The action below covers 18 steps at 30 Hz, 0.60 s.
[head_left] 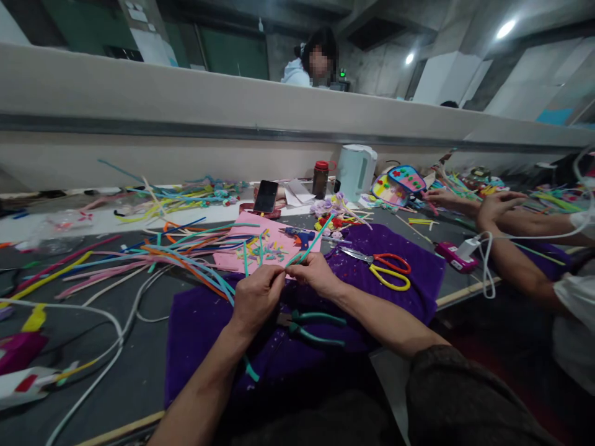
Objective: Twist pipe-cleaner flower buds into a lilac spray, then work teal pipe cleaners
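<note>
Both hands are close together above a purple cloth (195, 353). A green pipe cleaner (318, 236) rises up and to the right from between the fingertips. My left hand (258, 294) pinches its lower end, and my right hand (318, 274) grips it just beside. The exact join between the fingers is hidden. Below the hands lie green-handled pliers (320, 318), partly spread. To the right rest scissors (388, 267) with red and yellow handles. Behind the hands, a pink sheet (225, 259) carries short cut pieces (269, 253) and a blue glue gun (304, 238).
Loose pipe cleaners (181, 251) spread across the left, near white cables (121, 334). Farther back are a phone (266, 197), a red-capped bottle (320, 179) and a kettle (356, 172). A co-worker's hands (497, 207) are at the right; another person (320, 59) sits beyond the partition.
</note>
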{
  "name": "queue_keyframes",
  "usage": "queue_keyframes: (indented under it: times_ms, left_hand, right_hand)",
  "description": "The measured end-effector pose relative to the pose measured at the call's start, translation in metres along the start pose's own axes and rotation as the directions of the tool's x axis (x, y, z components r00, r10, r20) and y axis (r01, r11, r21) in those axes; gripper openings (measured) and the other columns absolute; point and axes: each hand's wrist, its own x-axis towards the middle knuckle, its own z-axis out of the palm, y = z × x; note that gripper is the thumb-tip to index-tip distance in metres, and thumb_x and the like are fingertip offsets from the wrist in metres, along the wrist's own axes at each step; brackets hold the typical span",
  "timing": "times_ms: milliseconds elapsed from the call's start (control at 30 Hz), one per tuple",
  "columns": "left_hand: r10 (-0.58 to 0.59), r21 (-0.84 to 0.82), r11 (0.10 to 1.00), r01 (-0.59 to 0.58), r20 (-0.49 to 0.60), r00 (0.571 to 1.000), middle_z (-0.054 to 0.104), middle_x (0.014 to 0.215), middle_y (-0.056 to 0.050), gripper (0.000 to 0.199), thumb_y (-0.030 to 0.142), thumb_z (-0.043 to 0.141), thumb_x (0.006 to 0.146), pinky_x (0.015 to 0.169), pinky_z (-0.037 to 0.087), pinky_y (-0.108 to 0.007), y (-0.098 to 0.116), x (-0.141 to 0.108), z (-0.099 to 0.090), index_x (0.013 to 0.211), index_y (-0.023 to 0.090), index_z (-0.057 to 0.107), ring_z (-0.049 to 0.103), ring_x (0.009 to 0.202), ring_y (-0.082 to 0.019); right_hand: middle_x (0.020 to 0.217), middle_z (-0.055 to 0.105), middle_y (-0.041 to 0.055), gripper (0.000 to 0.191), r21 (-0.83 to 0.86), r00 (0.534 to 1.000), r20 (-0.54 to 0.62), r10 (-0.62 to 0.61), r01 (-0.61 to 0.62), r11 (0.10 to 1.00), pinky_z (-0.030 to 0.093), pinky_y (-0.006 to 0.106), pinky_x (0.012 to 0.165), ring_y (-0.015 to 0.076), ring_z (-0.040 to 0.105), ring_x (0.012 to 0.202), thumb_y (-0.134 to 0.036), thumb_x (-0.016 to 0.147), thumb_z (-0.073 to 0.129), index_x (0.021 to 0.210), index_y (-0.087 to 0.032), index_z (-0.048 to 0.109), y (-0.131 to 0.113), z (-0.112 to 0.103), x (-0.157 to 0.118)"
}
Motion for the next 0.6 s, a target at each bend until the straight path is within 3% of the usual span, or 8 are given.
queue_keyframes:
  times_ms: [267,600]
  left_hand:
    - [-0.209,-0.303,0.922,0.240,0.134,0.969,0.063,0.067,0.003,0.018,0.032,0.051,0.076,0.056,0.041,-0.018,0.0067,0.0032,-0.0092,0.075,0.018,0.062,0.056,0.059,-0.010]
    - [-0.228,-0.282,0.925,0.253,0.118,0.967,0.065,0.070,0.001,0.019,0.033,0.052,0.074,0.061,0.042,-0.020,0.0085,0.0038,-0.0073,0.076,0.018,0.063,0.057,0.062,-0.011]
  right_hand:
    - [0.045,0.049,-0.0055,0.009,0.012,1.000,0.028,-0.011,0.011,1.000,0.031,0.017,0.036,0.0051,0.041,0.036,-0.021,0.059,0.063,0.060,-0.013,0.059,-0.0092,-0.0012,-0.0035]
    - [0.048,0.049,-0.0051,0.008,-0.053,0.998,0.043,-0.053,0.055,0.997,0.032,0.016,0.037,0.0047,0.041,0.039,-0.020,0.061,0.060,0.062,-0.013,0.059,-0.0065,-0.0033,-0.0012]
